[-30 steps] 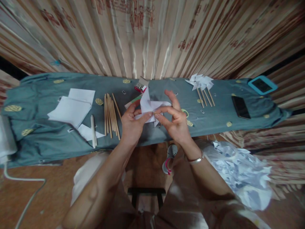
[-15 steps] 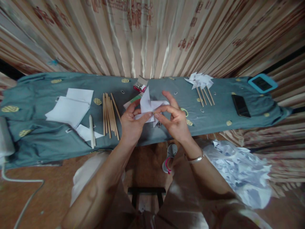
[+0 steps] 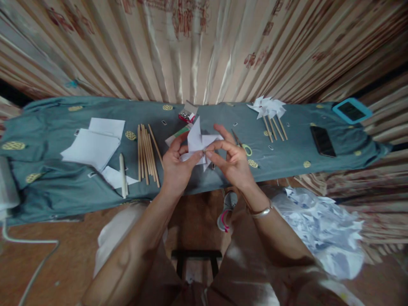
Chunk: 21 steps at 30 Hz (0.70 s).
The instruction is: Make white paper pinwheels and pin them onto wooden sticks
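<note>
A folded white paper pinwheel [image 3: 195, 138] is held above the middle of the table. My left hand [image 3: 176, 170] is closed on its left side, thumb near the centre and fingers behind the paper. With thumb and index finger, my right hand [image 3: 235, 165] pinches at the centre from the right; its other fingers are raised. A tiny shiny metal piece [image 3: 204, 151] shows between the fingertips, too small to name surely. Behind the pinwheel stand an open small box [image 3: 188, 114] of shiny metal bits and a green-and-white packet [image 3: 178, 133], partly hidden.
Wooden sticks [image 3: 147, 155], a white pen-like tool [image 3: 123, 175] and paper sheets [image 3: 92, 146] lie left. Scissors [image 3: 245, 148], finished pinwheels on sticks [image 3: 270, 110], a black phone [image 3: 322, 141] and a blue-framed device [image 3: 352, 110] lie right. A bag of paper pieces [image 3: 321, 229] stands below.
My right hand has shifted slightly left, raised fingers included, so more of the scissors shows. The pinwheel stays almost in place in both hands.
</note>
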{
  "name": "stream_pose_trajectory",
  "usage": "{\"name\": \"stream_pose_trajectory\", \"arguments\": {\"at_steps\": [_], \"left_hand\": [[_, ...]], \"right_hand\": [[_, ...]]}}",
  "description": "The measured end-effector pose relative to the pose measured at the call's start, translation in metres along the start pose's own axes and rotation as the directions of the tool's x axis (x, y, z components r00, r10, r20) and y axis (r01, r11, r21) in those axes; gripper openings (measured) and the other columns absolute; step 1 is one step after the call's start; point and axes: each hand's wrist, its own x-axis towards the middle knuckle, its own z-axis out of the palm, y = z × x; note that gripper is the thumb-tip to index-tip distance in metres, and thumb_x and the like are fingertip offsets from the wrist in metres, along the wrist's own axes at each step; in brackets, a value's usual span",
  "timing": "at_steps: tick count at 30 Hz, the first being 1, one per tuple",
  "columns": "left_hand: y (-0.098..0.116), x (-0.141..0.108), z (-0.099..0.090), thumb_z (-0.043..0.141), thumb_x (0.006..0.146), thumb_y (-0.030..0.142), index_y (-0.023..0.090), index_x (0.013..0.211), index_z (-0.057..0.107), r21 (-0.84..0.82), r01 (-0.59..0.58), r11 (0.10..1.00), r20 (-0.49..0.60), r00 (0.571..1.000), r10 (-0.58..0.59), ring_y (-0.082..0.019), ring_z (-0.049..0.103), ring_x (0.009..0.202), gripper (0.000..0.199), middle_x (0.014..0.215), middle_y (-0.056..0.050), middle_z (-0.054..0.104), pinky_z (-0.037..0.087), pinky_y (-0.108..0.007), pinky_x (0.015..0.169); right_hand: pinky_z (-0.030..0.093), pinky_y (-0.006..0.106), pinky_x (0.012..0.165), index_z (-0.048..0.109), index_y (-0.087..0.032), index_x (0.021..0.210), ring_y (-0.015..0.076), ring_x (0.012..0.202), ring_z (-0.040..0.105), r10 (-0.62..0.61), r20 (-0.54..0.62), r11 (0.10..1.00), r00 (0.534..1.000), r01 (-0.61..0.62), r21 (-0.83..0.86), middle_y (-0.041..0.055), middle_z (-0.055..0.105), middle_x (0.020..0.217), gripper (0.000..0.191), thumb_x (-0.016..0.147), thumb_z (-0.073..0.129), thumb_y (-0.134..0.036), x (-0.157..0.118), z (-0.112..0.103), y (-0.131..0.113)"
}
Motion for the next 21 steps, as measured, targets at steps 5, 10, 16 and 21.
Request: {"name": "stream_pose_trajectory", "arguments": {"at_steps": [5,10,16,21], "left_hand": [[-0.001,0.0,0.0,0.085,0.059,0.023,0.022,0.11,0.065,0.005,0.002,1.0,0.005,1.0,-0.002,-0.019,0.071,0.076,0.055,0.084,0.0,0.075,0.056,-0.028,0.068],[-0.001,0.001,0.0,0.087,0.057,0.024,0.022,0.109,0.066,-0.018,0.003,1.0,0.0,1.0,-0.003,-0.019,0.071,0.074,0.055,0.081,0.001,0.075,0.055,-0.028,0.067],[-0.004,0.002,0.001,0.086,0.058,0.023,0.022,0.105,0.068,-0.081,0.043,0.996,-0.02,0.999,-0.045,-0.017,0.07,0.071,0.051,0.08,0.002,0.074,0.056,-0.029,0.07],[-0.006,0.009,-0.002,0.085,0.054,0.021,0.021,0.097,0.07,-0.138,0.047,0.989,-0.075,0.996,-0.058,-0.016,0.069,0.072,0.046,0.08,0.002,0.074,0.055,-0.029,0.074]], "right_hand": [[0.026,0.049,0.122,0.071,-0.023,0.086,0.0252,0.147,0.039,0.018,0.003,1.0,1.0,-0.018,0.012,0.0076,0.051,0.151,0.02,0.085,0.07,-0.043,0.0,0.0,0.001],[0.027,0.048,0.122,0.071,-0.022,0.087,0.026,0.148,0.038,0.025,0.022,0.999,0.999,-0.026,0.028,0.0077,0.05,0.152,0.021,0.085,0.07,-0.044,0.0,0.001,0.004],[0.027,0.048,0.122,0.07,-0.023,0.086,0.0251,0.148,0.037,-0.001,0.003,1.0,1.0,0.001,0.027,0.0069,0.05,0.152,0.02,0.086,0.07,-0.043,0.0,-0.001,0.001],[0.028,0.049,0.122,0.07,-0.023,0.085,0.0241,0.146,0.041,0.011,-0.059,0.999,0.998,-0.009,0.032,0.0054,0.053,0.149,0.014,0.085,0.07,-0.037,0.007,-0.017,0.009]]}}
